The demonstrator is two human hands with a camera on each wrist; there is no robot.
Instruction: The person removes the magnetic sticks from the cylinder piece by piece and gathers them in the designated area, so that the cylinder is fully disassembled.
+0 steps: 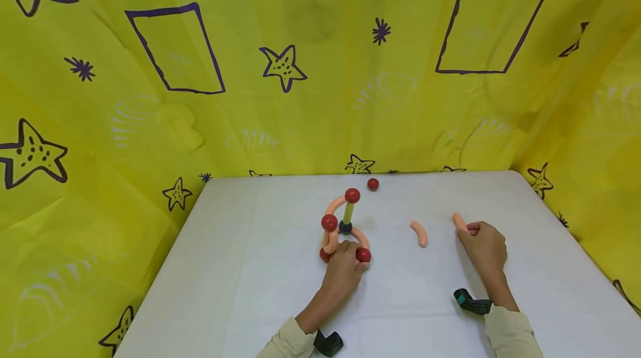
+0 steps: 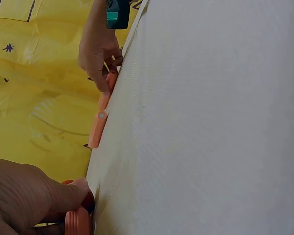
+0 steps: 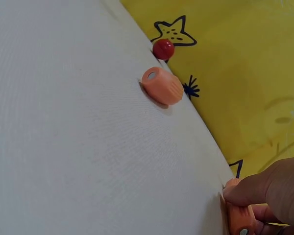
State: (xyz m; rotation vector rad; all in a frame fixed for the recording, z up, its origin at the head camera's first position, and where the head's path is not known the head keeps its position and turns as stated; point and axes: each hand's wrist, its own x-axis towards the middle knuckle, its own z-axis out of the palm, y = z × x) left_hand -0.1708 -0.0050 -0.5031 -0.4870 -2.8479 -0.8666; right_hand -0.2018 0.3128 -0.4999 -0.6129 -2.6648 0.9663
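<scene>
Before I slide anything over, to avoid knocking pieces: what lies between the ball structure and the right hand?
In the head view, one loose curved peach piece lies between the ball structure and the right hand.

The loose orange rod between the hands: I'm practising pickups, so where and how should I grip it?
Probably pinch the loose orange rod across its middle from above: it lies on the white table with its curved long sides exposed and nothing else touching it.

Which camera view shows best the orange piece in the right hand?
The right wrist view: the orange piece appears largest, one silvery end visible. Head and left wrist views show it smaller, partly covered by the right hand.
</scene>
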